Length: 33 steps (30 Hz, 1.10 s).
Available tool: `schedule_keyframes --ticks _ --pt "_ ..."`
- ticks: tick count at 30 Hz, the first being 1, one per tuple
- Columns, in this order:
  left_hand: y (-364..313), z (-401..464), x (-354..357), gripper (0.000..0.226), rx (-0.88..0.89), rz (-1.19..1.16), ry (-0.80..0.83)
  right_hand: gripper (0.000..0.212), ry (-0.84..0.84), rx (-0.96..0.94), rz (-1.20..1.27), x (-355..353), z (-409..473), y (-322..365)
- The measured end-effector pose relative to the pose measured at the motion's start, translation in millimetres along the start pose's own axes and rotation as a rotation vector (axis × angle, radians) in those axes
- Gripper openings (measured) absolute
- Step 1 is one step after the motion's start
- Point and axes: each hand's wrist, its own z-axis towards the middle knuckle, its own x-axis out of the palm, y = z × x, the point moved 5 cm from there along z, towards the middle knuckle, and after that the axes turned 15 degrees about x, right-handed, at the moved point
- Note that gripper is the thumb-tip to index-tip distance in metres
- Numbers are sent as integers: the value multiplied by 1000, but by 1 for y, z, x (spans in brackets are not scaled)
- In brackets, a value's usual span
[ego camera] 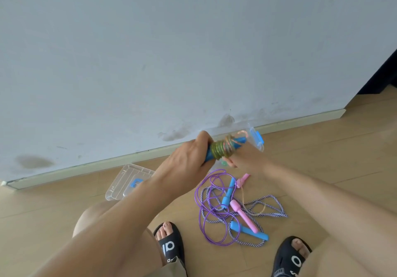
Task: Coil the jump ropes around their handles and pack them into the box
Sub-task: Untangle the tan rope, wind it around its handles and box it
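While both hands met above the floor, the scene stood thus:
Left hand (189, 158): clenched around one end of the blue handles (236, 142).
Coiled rope (221, 149): wound round the handles, just beyond the left fist.
Right hand (242, 160): under the coil, touching it; whether it grasped anything could not be told.
Box (258, 140): past the grip, by the wall.
Lid (126, 182): below-left of the grip.
Loose ropes (232, 210): on the floor beneath the hands.

Soft, even daylight, faint shadows, wide-angle bending at the edges, slight motion blur.
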Motion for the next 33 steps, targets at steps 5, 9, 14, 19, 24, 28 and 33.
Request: schedule_keyframes --ticks 5,9,14,19,24,28,33 --pt "35 6 -1 12 -252 31 -16 57 -63 -36 50 31 -42 12" --pt "58 3 -2 13 -358 254 152 51 -261 -282 -269 31 -66 26" --pt "35 8 32 19 -164 369 398 50 -453 -546 -465 18 -72 48" --pt "12 4 46 27 80 471 484 55 -555 -490 -455 -21 -57 56" --pt "-5 0 40 18 72 325 330 59 -482 -359 -490 -43 -37 53" --pt "-5 1 29 23 58 228 228 59 -261 -318 -327 -44 -21 46" --pt "-15 -3 18 27 109 122 190 49 136 -113 -37 -25 -4 31"
